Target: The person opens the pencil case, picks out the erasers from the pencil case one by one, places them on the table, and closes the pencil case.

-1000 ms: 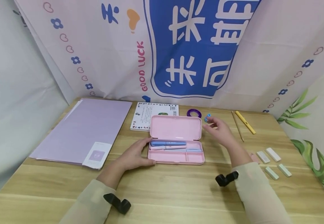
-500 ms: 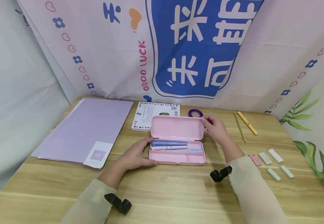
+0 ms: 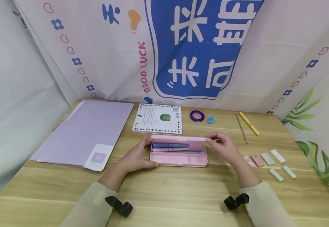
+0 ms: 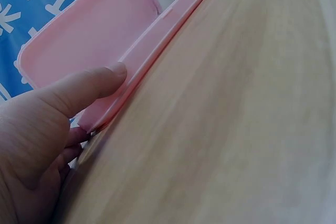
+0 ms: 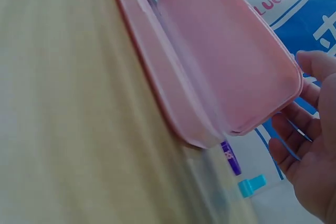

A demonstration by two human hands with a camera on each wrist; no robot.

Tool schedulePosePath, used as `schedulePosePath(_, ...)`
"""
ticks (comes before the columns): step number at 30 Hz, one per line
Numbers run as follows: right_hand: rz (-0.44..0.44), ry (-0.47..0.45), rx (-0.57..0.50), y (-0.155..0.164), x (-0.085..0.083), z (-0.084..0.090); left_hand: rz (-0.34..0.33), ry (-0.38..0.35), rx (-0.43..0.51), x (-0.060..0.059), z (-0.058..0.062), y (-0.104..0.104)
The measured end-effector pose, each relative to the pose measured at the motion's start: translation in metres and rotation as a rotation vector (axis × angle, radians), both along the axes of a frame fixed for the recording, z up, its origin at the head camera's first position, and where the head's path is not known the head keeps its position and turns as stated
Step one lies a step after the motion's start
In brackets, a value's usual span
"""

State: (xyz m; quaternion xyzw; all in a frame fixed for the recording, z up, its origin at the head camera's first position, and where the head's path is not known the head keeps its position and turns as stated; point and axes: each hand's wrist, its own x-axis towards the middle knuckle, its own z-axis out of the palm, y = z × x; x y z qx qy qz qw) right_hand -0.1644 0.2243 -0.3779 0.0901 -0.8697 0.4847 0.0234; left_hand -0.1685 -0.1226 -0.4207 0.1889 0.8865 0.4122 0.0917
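Nearest the viewer, two pale sleeves are reaching forward over the wooden surface (image 3: 164,195), each with a black clip at the wrist. The left hand (image 3: 134,157) is lying against the left end of the pink pencil case (image 3: 178,159), its thumb pressing along the front edge of the tray and its fingers curling round the end, so this grip is grasping the case. The right hand (image 3: 224,146) is sitting at the case's 3 o'clock, its fingertips pinching the right end of the pink lid (image 3: 178,138), which is standing partly lowered over the tray; this grip is grasping the lid. The case is lying at the middle of the surface, and inside it a blue pen (image 3: 170,145) and a pink pen (image 3: 168,149) are lying lengthwise. At the case's 3 o'clock, beyond the right hand, small pastel erasers (image 3: 269,159) are lying in a loose cluster. At 9 o'clock a lilac folder (image 3: 87,132) is lying flat. Farther off, at 12 o'clock, a white card with a dotted border (image 3: 157,122) is resting just behind the lid. At 1 o'clock a purple tape ring (image 3: 197,115) and a small blue sharpener (image 3: 210,119) are sitting side by side, and at 2 o'clock a pencil (image 3: 241,127) and a yellow pen (image 3: 249,124) are lying slantwise.
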Motion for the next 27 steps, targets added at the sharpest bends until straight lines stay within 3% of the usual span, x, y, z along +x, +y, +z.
schedulePosePath(5,0.030,-0.019,0.002,-0.001,0.010,-0.018,-0.036,0.039,-0.004,-0.001,-0.004,-0.003)
schedulePosePath(9,0.096,-0.032,0.095,-0.002,0.012,-0.032,-0.048,0.041,-0.020,-0.003,-0.005,-0.005)
schedulePosePath(14,0.135,-0.088,0.189,-0.003,0.015,-0.036,-0.039,0.036,-0.032,-0.003,-0.004,-0.006)
schedulePosePath(20,0.131,-0.159,0.231,-0.006,0.017,-0.040,-0.025,0.025,-0.054,-0.002,-0.002,-0.008)
schedulePosePath(27,0.132,-0.145,0.268,-0.006,0.019,-0.040,-0.013,-0.016,-0.065,-0.004,0.000,-0.008)
